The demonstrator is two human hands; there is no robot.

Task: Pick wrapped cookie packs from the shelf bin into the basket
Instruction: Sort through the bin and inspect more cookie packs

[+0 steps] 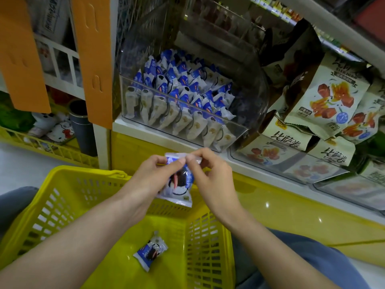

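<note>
Cookie pack, blue and white, hangs above the near rim of the yellow basket, pinched at its top seal by both hands: the left hand grips the left corner, the right hand the right. If either pinch loosens unevenly, the pack could swing and fall outside the rim. One pack in hand; one loose pack already lies on the basket floor; dozens more fill the clear shelf bin beyond.
</note>
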